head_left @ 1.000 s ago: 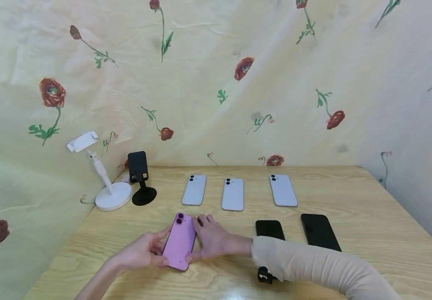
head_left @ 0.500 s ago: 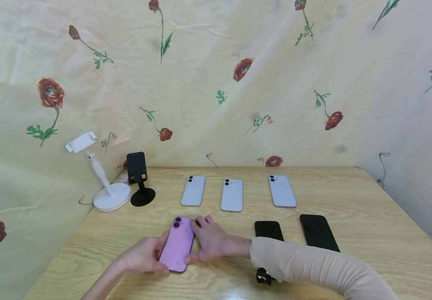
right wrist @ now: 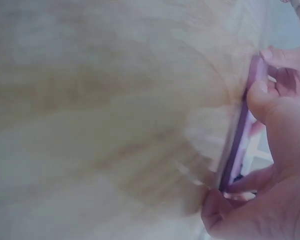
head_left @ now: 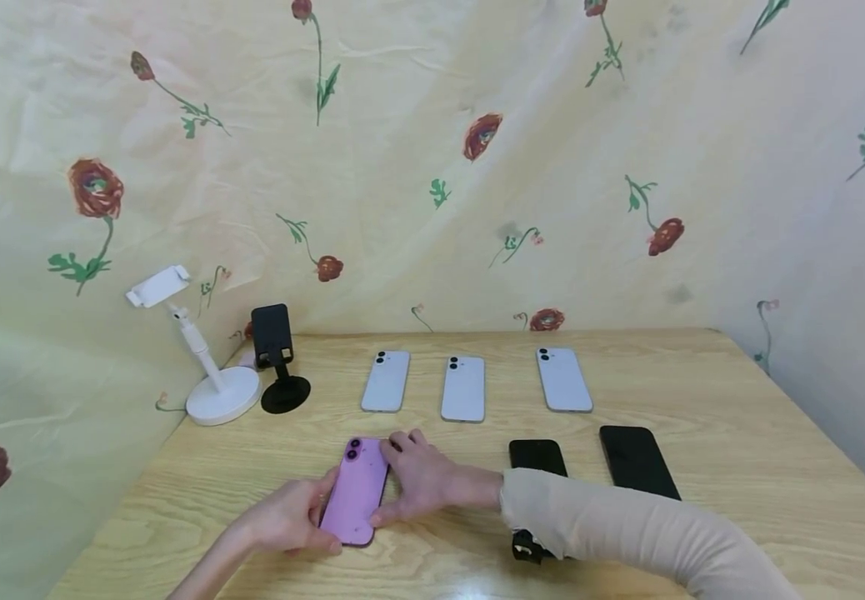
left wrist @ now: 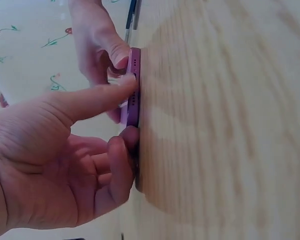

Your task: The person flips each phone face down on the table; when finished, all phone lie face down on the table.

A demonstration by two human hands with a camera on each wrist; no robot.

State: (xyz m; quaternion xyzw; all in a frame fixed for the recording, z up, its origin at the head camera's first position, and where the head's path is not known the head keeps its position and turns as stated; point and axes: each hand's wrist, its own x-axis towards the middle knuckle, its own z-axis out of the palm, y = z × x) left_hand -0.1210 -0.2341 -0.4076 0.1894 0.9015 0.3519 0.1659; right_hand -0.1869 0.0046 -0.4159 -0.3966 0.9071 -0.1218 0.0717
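A pink smartphone (head_left: 357, 496) lies back up at the near left of the table, its two camera lenses at the far end. My left hand (head_left: 286, 515) grips its left side, and in the left wrist view the thumb (left wrist: 102, 98) presses on its bottom edge. From the right, my right hand (head_left: 423, 482) holds the phone's long edge between thumb and fingers. The right wrist view shows that purple edge of the phone (right wrist: 237, 142) close along the wood, with the right thumb (right wrist: 264, 102) on it. Some fingertips are hidden.
Three white phones (head_left: 463, 389) lie in a row farther back. Two dark phones (head_left: 638, 461) are at the right, one partly under the right sleeve (head_left: 612, 521), beside a black object (head_left: 527, 546). A white phone stand (head_left: 224, 395) and a black stand (head_left: 286, 394) stand back left.
The pink phone has shifted slightly towards me, with both hands still on it. Over the last half second it has hardly moved. The view has drifted a little.
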